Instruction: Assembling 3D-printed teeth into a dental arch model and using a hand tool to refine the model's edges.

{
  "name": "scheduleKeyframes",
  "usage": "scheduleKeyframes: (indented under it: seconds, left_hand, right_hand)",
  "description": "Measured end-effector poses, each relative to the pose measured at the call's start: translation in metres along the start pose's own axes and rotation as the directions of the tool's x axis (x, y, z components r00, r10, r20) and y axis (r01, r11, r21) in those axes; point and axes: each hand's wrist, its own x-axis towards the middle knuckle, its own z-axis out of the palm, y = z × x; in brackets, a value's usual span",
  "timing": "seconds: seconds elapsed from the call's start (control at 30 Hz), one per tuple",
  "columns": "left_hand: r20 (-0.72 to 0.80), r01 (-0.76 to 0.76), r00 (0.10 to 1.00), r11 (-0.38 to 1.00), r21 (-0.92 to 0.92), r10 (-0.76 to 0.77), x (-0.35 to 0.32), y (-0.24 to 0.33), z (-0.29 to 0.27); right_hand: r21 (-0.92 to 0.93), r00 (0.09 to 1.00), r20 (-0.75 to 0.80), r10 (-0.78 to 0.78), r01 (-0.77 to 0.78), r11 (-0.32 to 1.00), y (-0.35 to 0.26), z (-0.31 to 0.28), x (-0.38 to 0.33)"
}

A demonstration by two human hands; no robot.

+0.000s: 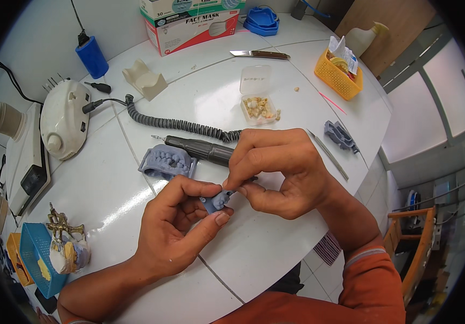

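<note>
My left hand [170, 224] holds a small grey-blue dental model piece [219, 202] between thumb and fingers, above the white table. My right hand [283, 170] meets it from the right, thumb and forefinger pinched together at the top of the piece. Whatever lies between those fingertips is too small and hidden to make out. Behind my hands rests a black rotary handpiece [202, 150] with a metal bur, partly covered by my right hand. Beside it lies a larger grey dental model [167, 161] with a row of teeth.
An open clear box [251, 122] of tooth-coloured pieces sits farther back. A slim metal tool [329, 157] and another grey model part [341, 135] lie right, a knife [262, 54] far. Left stand a white control unit [66, 121], a coiled cord [175, 125] and an articulator [69, 243].
</note>
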Motion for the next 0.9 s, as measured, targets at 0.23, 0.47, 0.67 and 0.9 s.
scheduleKeyframes:
  seconds: [0.23,0.47,0.67,0.9]
  left_hand:
    - [0.078,0.013,0.996,0.977,0.211,-0.030,-0.001,-0.001,-0.006]
    - [0.075,0.003,0.997,0.962,0.272,-0.024,-0.002,-0.003,0.001]
    - [0.093,0.047,0.992,0.932,0.358,-0.085,0.000,0.005,-0.001]
    - [0.122,-0.051,0.992,0.936,0.349,0.008,-0.001,-0.006,-0.005]
  right_hand:
    - [-0.034,0.894,-0.448,-0.023,0.008,0.999,0.013,-0.034,-0.004]
    - [-0.086,0.769,-0.637,0.048,-0.132,0.987,0.025,-0.052,0.000]
    - [-0.340,0.866,-0.298,0.403,-0.490,0.802,0.020,-0.074,0.036]
    - [-0.465,0.860,-0.092,0.502,-0.483,0.742,0.040,-0.060,0.028]
